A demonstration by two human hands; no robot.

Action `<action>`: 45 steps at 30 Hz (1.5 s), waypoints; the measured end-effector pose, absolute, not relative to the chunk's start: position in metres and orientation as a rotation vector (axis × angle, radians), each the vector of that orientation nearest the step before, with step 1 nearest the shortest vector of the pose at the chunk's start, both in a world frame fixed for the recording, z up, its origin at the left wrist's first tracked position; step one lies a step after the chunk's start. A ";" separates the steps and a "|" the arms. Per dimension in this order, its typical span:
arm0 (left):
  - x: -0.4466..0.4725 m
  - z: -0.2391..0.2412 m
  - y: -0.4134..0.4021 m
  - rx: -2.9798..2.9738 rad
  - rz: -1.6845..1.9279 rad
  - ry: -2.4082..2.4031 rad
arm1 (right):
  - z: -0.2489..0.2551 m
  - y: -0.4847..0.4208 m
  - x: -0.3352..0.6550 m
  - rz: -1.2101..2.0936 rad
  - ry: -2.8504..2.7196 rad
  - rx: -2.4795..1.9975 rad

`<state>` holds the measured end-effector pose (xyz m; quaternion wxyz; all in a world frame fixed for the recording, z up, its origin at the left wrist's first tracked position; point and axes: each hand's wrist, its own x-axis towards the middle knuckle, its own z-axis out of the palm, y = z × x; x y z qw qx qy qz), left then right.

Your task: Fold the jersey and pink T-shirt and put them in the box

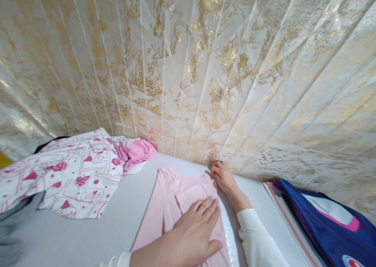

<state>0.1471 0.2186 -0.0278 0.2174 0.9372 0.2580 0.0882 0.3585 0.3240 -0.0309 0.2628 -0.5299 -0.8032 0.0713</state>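
Note:
A pale pink long-sleeved shirt [154,210] lies on the white surface in front of me, its neckline away from me. One part of it looks folded over the chest. My left hand [195,227] rests flat on the front of the shirt, fingers stretched out. At the shirt's far right shoulder, my right hand [225,178] has its fingers curled in and pinches the cloth there; the fingertips are partly hidden. A whitish, shiny crinkled strip [230,233] shows along the shirt's right edge. The lower part of the shirt runs out of view.
A white garment with pink print [85,177] lies in a heap at left, with a bunched pink cloth [138,151] and a grey cloth [17,231] by it. Folded clothes topped by a navy garment [331,220] are at right. A gold-patterned curtain [188,71] hangs behind.

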 end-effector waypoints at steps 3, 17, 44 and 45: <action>0.148 -0.022 0.222 2.592 0.228 0.714 | -0.034 0.322 0.367 0.216 -2.193 -1.416; 0.151 -0.034 0.224 2.686 0.332 0.783 | -0.039 0.323 0.356 0.089 -2.202 -1.443; 0.108 -0.020 0.226 2.795 0.365 0.994 | -0.042 0.222 0.283 0.566 -1.643 -1.430; 0.097 -0.019 0.219 2.794 0.352 1.020 | -0.041 0.213 0.283 0.511 -1.721 -1.454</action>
